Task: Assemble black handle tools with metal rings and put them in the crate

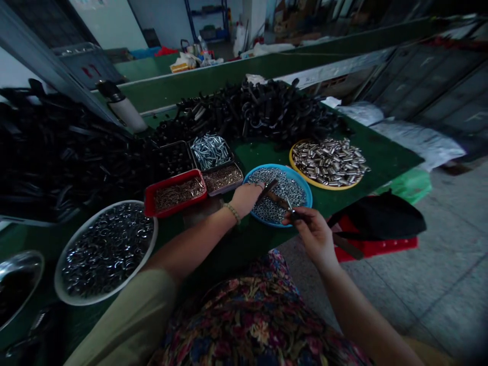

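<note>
My left hand (pixel 248 197), with a beaded bracelet at the wrist, is over the near left of a blue round tray (pixel 309 195) full of small metal nuts (pixel 284 184). A narrow dark part (pixel 268 189) lies across its fingers, which seem closed round it; the fingertips are hard to make out. Just right of the tray, my right hand (pixel 314 234) pinches a small black part (pixel 296 216). From that part a thin shiny bolt (pixel 289 203) sticks up toward my left fingers.
Left of the tray are a red bin (pixel 152 202) of small pins, bins with bolts (pixel 209 151) and a white basin (pixel 61 284) of metal rings. A yellow tray (pixel 324 184) holds metal sleeves. Black parts (pixel 259 109) heap behind; a black bag (pixel 381 216) lies right.
</note>
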The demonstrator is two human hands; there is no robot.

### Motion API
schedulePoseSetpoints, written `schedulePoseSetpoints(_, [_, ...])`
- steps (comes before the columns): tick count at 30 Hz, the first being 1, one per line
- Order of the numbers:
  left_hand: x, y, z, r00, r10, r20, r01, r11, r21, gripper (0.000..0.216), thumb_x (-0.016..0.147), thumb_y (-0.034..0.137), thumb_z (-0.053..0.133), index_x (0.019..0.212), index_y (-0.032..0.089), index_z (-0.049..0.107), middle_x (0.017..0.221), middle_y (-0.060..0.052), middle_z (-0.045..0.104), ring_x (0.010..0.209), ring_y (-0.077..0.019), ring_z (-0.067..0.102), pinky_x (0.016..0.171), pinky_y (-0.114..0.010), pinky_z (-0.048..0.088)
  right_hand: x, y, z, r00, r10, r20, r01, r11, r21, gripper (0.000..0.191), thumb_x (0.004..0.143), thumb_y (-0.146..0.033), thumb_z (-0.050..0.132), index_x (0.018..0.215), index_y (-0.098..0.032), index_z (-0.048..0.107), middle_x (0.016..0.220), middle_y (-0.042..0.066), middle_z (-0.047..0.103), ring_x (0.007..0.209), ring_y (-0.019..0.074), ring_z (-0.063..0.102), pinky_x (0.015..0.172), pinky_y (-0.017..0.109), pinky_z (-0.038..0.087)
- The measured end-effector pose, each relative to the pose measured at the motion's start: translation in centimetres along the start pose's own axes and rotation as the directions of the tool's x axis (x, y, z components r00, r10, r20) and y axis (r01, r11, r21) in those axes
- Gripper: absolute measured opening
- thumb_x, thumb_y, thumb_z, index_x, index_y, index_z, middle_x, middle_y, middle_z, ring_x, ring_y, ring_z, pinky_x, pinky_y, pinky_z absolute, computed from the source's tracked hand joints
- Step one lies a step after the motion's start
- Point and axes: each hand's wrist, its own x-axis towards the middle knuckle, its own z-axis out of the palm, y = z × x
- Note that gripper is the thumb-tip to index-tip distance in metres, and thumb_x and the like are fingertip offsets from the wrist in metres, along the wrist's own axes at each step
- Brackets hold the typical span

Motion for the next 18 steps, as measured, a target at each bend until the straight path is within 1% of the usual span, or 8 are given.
schedulePoseSetpoints(2, [-0.3, 0.4, 0.4, 1.0, -0.005, 0.001, 0.005, 1.0, 0.026, 0.035, 0.096, 0.013, 0.034, 0.129, 0.017, 0.043, 0.109, -0.012, 0.063, 0.1, -0.0216, 0.06, 0.087, -0.034, 0.046, -0.2, 0.2, 0.8, 1.0, 0.005, 0.022, -0.006, 1.0, 0.008, 0.019, 0.086, -0.03, 0.061, 0.104, -0.025, 0.058, 0.092, 0.003, 0.069, 0.076, 0.0161, 0.068, 0.077, 0.036, 0.055])
schedulePoseSetpoints(6, [-0.6, 0.6, 0.8, 0.999, -0.042, -0.023, 0.043, 0.998, 0.051, 0.029, 0.097, 0.016, 0.032, 0.121, 0.013, 0.048, 0.105, -0.014, 0.062, 0.099, -0.0236, 0.06, 0.084, -0.035, 0.047, -0.3, 0.9, 2.2, 0.995, 0.032, 0.092, -0.033, 0.999, 0.013, 0.019, 0.087, -0.031, 0.06, 0.105, -0.025, 0.058, 0.092, 0.003, 0.07, 0.079, 0.0163, 0.069, 0.078, 0.035, 0.055])
schedulePoseSetpoints(9, [-0.4, 0.4, 0.7, 0.997, -0.059, -0.051, 0.062, 0.997, 0.046, 0.028, 0.097, 0.017, 0.032, 0.115, 0.011, 0.053, 0.105, -0.016, 0.062, 0.1, -0.0259, 0.06, 0.084, -0.038, 0.047, 0.0, 1.3, 2.9, 0.99, 0.044, 0.134, -0.045, 0.999, 0.01, 0.019, 0.088, -0.032, 0.058, 0.106, -0.025, 0.058, 0.092, 0.003, 0.07, 0.08, 0.0162, 0.069, 0.079, 0.034, 0.055])
schedulePoseSetpoints(12, [-0.3, -0.3, 0.2, 0.996, -0.059, -0.069, 0.061, 0.998, 0.017, 0.028, 0.097, 0.019, 0.034, 0.114, 0.012, 0.054, 0.104, -0.015, 0.063, 0.096, -0.0256, 0.061, 0.083, -0.039, 0.047, 0.5, 1.3, 3.5, 0.986, 0.054, 0.155, -0.056, 0.998, 0.008, 0.02, 0.088, -0.032, 0.058, 0.107, -0.025, 0.057, 0.091, 0.003, 0.07, 0.081, 0.0162, 0.069, 0.079, 0.034, 0.054])
schedulePoseSetpoints(15, [-1.0, -1.6, -0.3, 0.994, -0.061, -0.093, 0.058, 0.998, -0.034, 0.028, 0.097, 0.021, 0.037, 0.119, 0.016, 0.053, 0.11, -0.011, 0.062, 0.093, -0.0196, 0.062, 0.083, -0.031, 0.048, 0.8, 1.0, 4.3, 0.982, 0.066, 0.179, -0.07, 0.997, 0.013, 0.019, 0.088, -0.03, 0.058, 0.106, -0.025, 0.058, 0.092, 0.003, 0.069, 0.081, 0.0159, 0.068, 0.079, 0.034, 0.054])
schedulePoseSetpoints(18, [-3.1, -3.4, -0.4, 0.994, -0.049, -0.096, 0.039, 0.994, -0.105, 0.029, 0.098, 0.02, 0.035, 0.123, 0.017, 0.051, 0.116, -0.008, 0.061, 0.096, -0.0121, 0.061, 0.084, -0.02, 0.047, 1.2, 0.7, 5.1, 0.966, 0.067, 0.248, -0.065, 0.998, -0.016, 0.017, 0.088, -0.027, 0.058, 0.105, -0.026, 0.059, 0.092, 0.002, 0.069, 0.081, 0.0148, 0.068, 0.08, 0.031, 0.054])
